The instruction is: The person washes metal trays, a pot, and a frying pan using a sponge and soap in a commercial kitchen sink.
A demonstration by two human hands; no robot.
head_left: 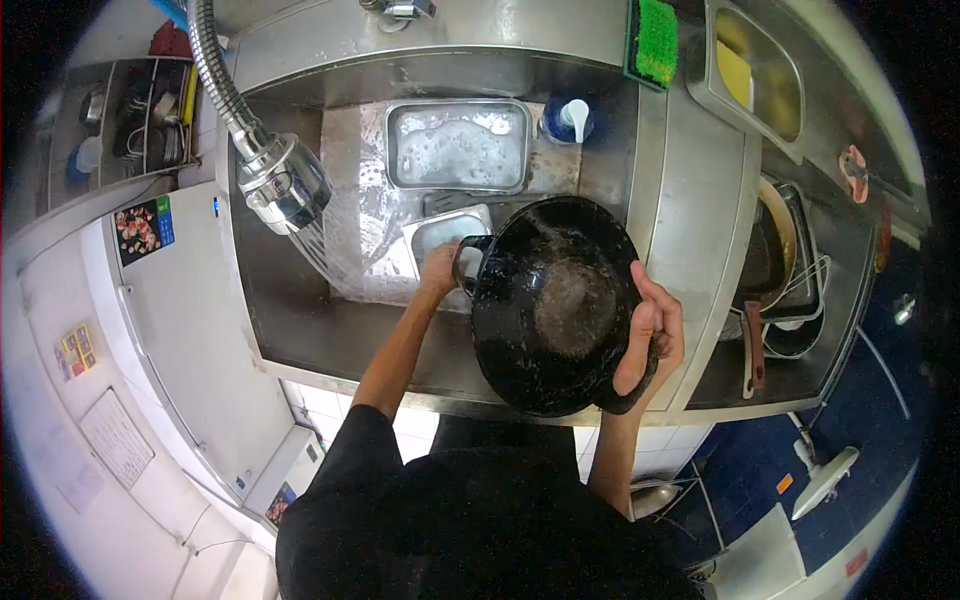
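Observation:
A round black wok [555, 307] is held over the right part of a steel sink [300, 322], its dark face turned up and wet. My left hand [442, 271] grips the small loop handle on its left side. At the lower right rim, my right hand [651, 334] holds the other handle, thumb and fingers wrapped on it. Below my left hand lies a small steel pan [442, 229] with cloudy water. Behind it stands a larger rectangular steel pan [457, 146] full of suds. A chrome spray faucet [285, 184] pours water into the sink's left part.
A blue pump bottle [568, 121] stands at the sink's back right. A green scouring sponge [656, 43] sits on the back ledge, near a steel container [772, 82] with something yellow. Pans and a wire rack [817, 277] fill the right basin. The hose [210, 67] hangs at the left.

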